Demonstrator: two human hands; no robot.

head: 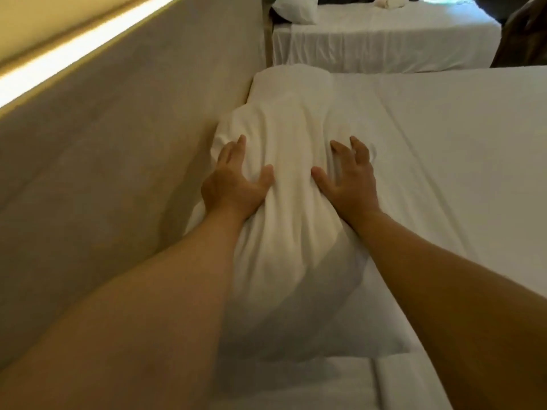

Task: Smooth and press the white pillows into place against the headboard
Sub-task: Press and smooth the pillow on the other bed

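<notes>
A white pillow [284,238] lies along the beige headboard [124,137] at the left edge of the bed. A second white pillow [291,84] lies beyond it, also against the headboard. My left hand [233,182] rests flat on the near pillow's headboard side, fingers spread and sunk into the fabric. My right hand [349,179] presses on the pillow's other side, fingers apart and slightly curled. The fabric bulges and wrinkles between the two hands. Neither hand holds anything.
The white bed sheet [458,173] stretches to the right. A lit strip [74,51] runs along the headboard's top. A second bed [384,39] with a white pillow [294,8] stands beyond a narrow gap. A dark chair [524,34] is at the far right.
</notes>
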